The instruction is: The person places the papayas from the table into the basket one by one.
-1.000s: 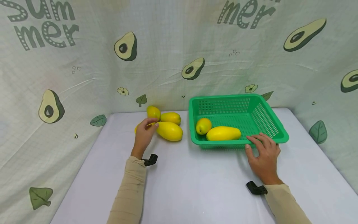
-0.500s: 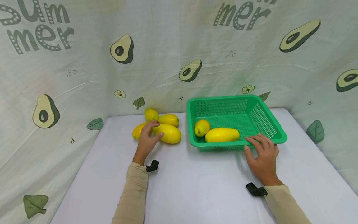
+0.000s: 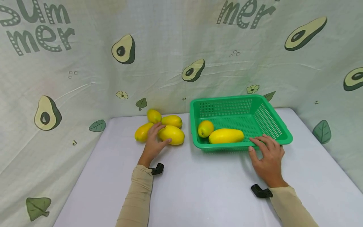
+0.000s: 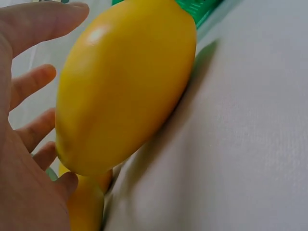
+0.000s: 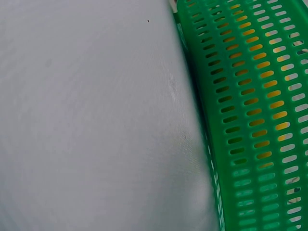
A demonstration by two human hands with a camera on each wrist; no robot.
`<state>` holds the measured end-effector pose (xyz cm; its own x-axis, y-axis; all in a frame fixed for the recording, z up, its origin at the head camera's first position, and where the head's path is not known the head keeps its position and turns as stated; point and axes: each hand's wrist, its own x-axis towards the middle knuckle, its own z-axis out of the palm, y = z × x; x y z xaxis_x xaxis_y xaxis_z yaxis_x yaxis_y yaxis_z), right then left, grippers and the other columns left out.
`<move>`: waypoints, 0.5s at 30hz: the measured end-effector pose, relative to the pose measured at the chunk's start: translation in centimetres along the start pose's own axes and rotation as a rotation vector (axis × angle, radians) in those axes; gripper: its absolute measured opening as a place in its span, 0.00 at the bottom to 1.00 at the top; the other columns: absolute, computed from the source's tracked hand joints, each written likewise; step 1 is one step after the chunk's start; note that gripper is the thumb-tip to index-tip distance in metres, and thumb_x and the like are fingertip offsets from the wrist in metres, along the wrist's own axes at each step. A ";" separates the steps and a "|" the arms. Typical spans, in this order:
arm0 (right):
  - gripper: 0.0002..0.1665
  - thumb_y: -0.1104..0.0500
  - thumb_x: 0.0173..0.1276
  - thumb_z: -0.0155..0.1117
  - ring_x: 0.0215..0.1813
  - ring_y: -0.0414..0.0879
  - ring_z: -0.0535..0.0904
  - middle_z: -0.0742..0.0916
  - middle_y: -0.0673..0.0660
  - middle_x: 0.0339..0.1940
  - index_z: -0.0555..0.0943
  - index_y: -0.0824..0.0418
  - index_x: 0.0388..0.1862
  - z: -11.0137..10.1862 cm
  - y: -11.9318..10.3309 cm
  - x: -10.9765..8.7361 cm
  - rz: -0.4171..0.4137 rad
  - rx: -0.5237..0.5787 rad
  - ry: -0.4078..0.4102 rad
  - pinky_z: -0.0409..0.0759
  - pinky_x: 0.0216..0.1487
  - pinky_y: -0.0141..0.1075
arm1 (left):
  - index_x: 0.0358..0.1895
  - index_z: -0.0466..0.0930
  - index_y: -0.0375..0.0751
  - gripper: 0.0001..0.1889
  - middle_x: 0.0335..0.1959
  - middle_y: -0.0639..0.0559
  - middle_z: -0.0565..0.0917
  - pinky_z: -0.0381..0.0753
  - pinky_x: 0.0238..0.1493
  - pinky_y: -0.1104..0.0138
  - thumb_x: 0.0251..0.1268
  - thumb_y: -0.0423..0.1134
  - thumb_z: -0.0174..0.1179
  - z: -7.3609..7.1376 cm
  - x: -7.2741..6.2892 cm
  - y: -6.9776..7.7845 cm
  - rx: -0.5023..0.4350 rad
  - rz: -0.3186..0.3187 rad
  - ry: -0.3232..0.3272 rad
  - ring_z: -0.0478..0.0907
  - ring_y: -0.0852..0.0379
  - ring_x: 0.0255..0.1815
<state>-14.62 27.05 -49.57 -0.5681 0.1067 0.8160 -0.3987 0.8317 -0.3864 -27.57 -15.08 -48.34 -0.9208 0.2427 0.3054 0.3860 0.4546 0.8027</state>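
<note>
In the head view my left hand point(image 3: 153, 145) reaches over a large yellow oval fruit, mango-like point(image 3: 171, 135), on the table. In the left wrist view its thumb point(image 4: 48, 24) and fingers spread along one side of that fruit point(image 4: 127, 86), not closed round it. My right hand point(image 3: 267, 159) holds the front rim of a green slotted basket point(image 3: 224, 145), fingers bent over it and thumb outside. Inside the basket lie a long yellow fruit point(image 3: 226, 136) and a smaller lemon-like one point(image 3: 205, 129). The right wrist view shows mainly the basket's wall point(image 5: 250, 115).
Close around the large fruit lie smaller yellow fruits: one at the left point(image 3: 142, 132), one at the back point(image 3: 154, 116) and one at the back right point(image 3: 172, 121). A printed cloth point(image 3: 158, 47) hangs behind the white table point(image 3: 204, 189).
My left hand has moved right, from above the left-hand fruits to the large fruit, with thumb and fingers spreading apart. The right hand stays at the basket rim.
</note>
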 end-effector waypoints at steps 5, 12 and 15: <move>0.27 0.42 0.72 0.53 0.65 0.66 0.69 0.83 0.64 0.51 0.86 0.62 0.50 0.1 0.1 0.1 -0.008 -0.005 0.002 0.53 0.54 0.70 | 0.70 0.71 0.44 0.35 0.78 0.47 0.57 0.49 0.74 0.42 0.58 0.45 0.72 0.1 0.0 0.1 0.018 0.004 -0.006 0.46 0.47 0.79; 0.27 0.42 0.72 0.53 0.65 0.65 0.69 0.83 0.64 0.51 0.86 0.62 0.49 0.0 0.2 0.1 -0.009 0.000 0.007 0.53 0.55 0.70 | 0.69 0.72 0.43 0.35 0.79 0.47 0.56 0.49 0.74 0.40 0.57 0.44 0.74 0.3 -0.1 -0.3 0.062 0.025 -0.013 0.45 0.45 0.79; 0.28 0.41 0.72 0.53 0.65 0.65 0.69 0.83 0.64 0.51 0.86 0.62 0.49 0.0 0.1 0.0 -0.005 0.004 0.004 0.52 0.55 0.70 | 0.69 0.71 0.44 0.36 0.80 0.50 0.55 0.48 0.74 0.40 0.57 0.44 0.74 0.3 -0.3 -0.4 0.072 0.027 -0.026 0.44 0.46 0.80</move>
<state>-14.69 27.14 -49.66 -0.5629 0.1049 0.8198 -0.4047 0.8299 -0.3840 -27.47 -15.02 -48.90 -0.9084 0.2773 0.3129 0.4150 0.5078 0.7549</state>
